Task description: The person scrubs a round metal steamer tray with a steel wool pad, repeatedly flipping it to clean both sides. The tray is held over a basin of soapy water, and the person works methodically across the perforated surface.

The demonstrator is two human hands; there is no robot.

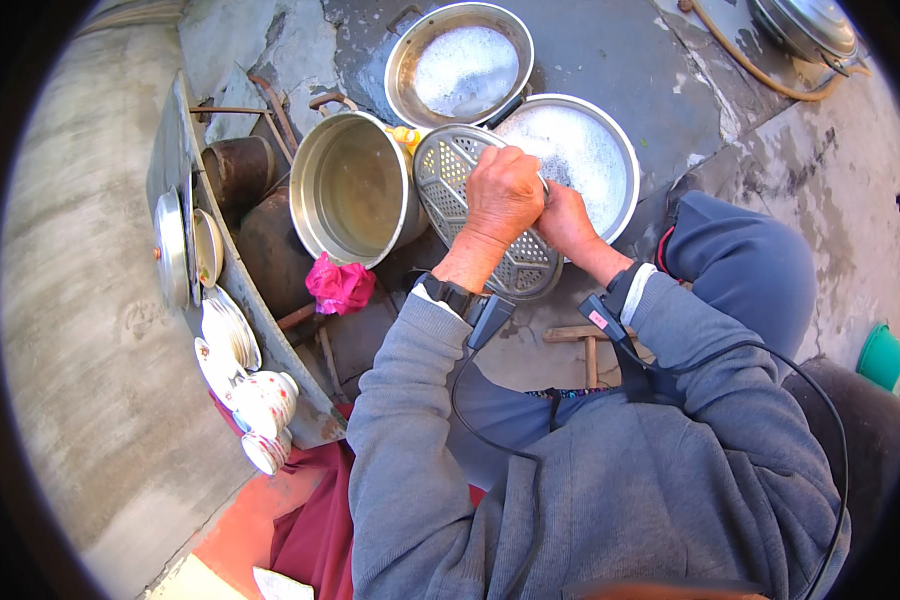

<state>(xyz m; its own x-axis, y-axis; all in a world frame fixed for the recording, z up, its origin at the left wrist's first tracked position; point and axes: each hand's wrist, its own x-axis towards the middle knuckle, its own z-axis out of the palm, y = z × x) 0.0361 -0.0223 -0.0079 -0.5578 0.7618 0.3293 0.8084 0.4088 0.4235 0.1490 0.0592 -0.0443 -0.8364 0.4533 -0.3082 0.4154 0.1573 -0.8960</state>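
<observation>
Bearing patterned holes, a silvery plate [442, 185] meets curled hands [507, 195] [570, 222], right gripping it, left's hold unclear.

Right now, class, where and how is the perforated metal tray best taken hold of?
Probably the perforated metal tray suits a grip on its bare lower rim, coming from the wearer's side: the curved edge lies exposed there, while the left hand and right hand crowd its upper right.

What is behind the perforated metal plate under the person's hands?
Past the plate, a round basin holding white suds shows. The basin's lower left is covered by the plate, left hand and right hand, so its contents there cannot be seen.
</observation>
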